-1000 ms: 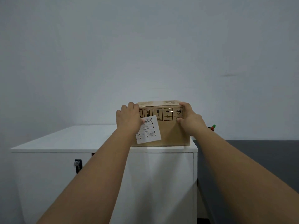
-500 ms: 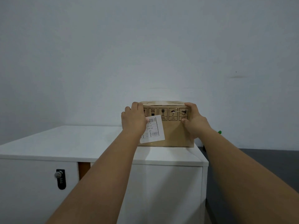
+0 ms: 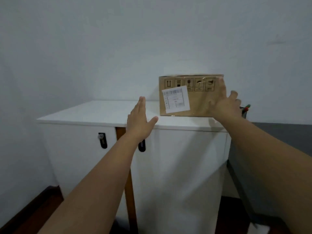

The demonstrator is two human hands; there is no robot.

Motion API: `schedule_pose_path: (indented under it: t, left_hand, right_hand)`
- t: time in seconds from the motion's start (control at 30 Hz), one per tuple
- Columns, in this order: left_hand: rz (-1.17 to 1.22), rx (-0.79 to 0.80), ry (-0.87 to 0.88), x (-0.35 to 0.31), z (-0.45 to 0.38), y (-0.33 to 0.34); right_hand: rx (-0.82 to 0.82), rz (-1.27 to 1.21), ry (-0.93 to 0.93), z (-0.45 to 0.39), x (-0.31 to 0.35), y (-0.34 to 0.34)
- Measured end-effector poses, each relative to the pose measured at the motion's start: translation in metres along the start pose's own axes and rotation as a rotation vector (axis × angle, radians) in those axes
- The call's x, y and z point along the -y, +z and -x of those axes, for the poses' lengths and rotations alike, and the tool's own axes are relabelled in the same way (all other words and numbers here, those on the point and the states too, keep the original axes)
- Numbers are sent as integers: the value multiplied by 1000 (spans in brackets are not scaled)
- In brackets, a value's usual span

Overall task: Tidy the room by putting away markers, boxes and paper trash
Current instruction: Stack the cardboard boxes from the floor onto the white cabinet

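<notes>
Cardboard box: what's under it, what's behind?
The cardboard box sits on the white cabinet top, plain wall behind. Marker tips show past its right edge; the rest is hidden.

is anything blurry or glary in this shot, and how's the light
Head view: the right hand is motion-smeared, half see-through against the cardboard box; the left hand is sharper. The light is soft and dim with a bluish cast. A faint glare sits on the box's tape. The cabinet edges bow from the wide lens.
</notes>
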State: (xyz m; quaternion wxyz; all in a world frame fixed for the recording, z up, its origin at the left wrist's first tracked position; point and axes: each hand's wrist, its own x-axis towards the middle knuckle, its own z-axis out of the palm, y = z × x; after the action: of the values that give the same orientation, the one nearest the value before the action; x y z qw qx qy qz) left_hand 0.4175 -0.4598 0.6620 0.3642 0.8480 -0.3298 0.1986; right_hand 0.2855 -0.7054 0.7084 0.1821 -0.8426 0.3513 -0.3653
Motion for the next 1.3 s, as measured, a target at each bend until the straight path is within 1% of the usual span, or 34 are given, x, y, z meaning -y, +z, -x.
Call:
schedule_pose_path:
  t: [0.07,0.1,0.13,0.23,0.3,0.33,0.4,0.47,0.57,0.63,0.7,0.8,0.93,1.0,1.07,1.2,1.3]
  left_hand:
    - [82,-69,-30,28,57,-9]
    - [110,-88,-80,40,84,-11]
    - [124,-90,-166,58,115,-15]
    - [186,-76,-495,109,198,-28]
    - [177,-72,-719,147,254,-45]
    - [165,-57,-795,162,276,-52]
    - [142,-37,-952,189,328,-68]
    - [185,-72,-1122,214,381,-80]
    - [279,-160,-1339,241,446,-85]
    - [341,-188,-1452,253,482,-81]
    - [345,-207,-1520,261,514,-74]
    - [366,-232,-1578,271,549,-56]
    - [522,-211,-1623,279,582,-39]
    - [590,-207,-1625,284,585,-37]
    - [597,-231,-1626,293,580,-37]
    - [608,-236,-1622,304,577,-33]
    - [663,-264,-1695,309,586,-27]
  right_hand:
    - [-67,-10,-96,30,15,10]
    - [-103,-29,-148,46,24,15]
    - [-104,-61,-197,69,35,24]
    - [-78,-113,-386,142,63,55]
    - [-2,-138,-505,198,82,81]
    - [52,-148,-542,220,87,94]
    - [225,-177,-575,270,95,125]
    - [448,-173,-576,323,99,160]
    - [788,-90,-495,390,98,209]
    - [1024,-72,-425,429,95,236]
    - [1173,-117,-371,464,90,255]
    - [1283,-137,-297,502,81,279]
    - [1400,-54,-172,527,71,311]
    - [1449,-22,-127,535,67,326]
    - [1482,-16,-80,540,65,339]
    - [1532,-143,145,547,61,361]
    - [1533,-235,332,555,57,374]
